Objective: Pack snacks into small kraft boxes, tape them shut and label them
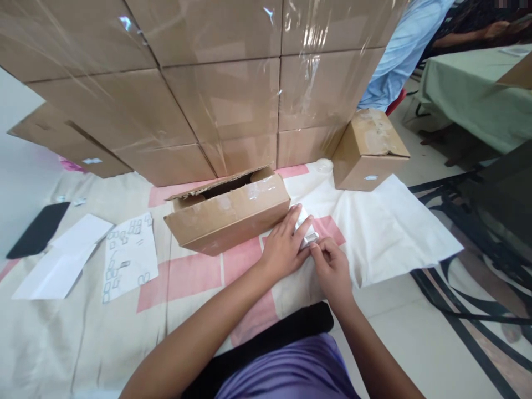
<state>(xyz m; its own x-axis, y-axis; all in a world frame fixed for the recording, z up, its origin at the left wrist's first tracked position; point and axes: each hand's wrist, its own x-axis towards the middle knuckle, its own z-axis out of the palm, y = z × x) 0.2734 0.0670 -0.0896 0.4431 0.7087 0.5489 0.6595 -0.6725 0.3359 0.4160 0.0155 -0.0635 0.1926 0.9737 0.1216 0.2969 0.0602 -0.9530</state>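
Both hands, left and right, pinch a small packet, perhaps foil, beside an open box.

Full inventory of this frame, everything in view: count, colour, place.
wrapped box stack: 1, brown under film, back
open box: 1, brown, centre
small box: 1, brown, right of stack
side box: 1, brown, left
label sheet: 1, white, left on cloth
blank paper: 1, white, far left
flat item: 1, black, far left
cloth: 1, cream and pink, floor
table: 1, green cover, top right
other person: 1, light blue, behind stack
packet: 1, white, between hands
left hand: 1, holding packet
right hand: 1, pinching packet
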